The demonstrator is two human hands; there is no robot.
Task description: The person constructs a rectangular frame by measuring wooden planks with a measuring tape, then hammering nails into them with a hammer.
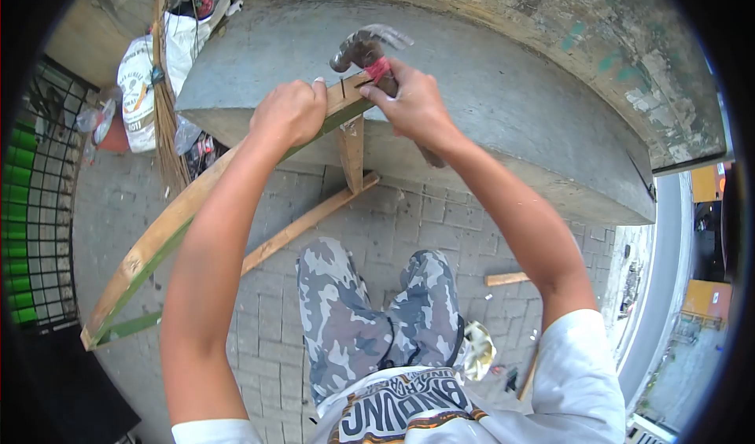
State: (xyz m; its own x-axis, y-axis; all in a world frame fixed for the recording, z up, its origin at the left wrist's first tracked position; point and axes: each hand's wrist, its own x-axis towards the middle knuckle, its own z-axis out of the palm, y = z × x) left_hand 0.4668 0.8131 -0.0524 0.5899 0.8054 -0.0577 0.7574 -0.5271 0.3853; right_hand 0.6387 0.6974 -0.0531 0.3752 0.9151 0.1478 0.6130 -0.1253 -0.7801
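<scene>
A long wooden frame (149, 245) slants from the lower left up to the grey concrete ledge, its upper end near the ledge's edge. My left hand (289, 112) is closed around the top beam close to that end. A nail (343, 88) stands upright in the beam just right of this hand. My right hand (410, 104) grips a claw hammer (363, 51) with pink wrapping below its head, and its fingertips are at the beam's end. The hammer head is above the beam, and the handle's lower end shows under my right wrist.
The concrete ledge (259, 58) runs across the top. A white sack (138, 90) and a stick broom (167, 129) are at the upper left, beside a black grid (47, 208). A loose wood piece (507, 279) lies on the paving. A road (664, 239) is at the right.
</scene>
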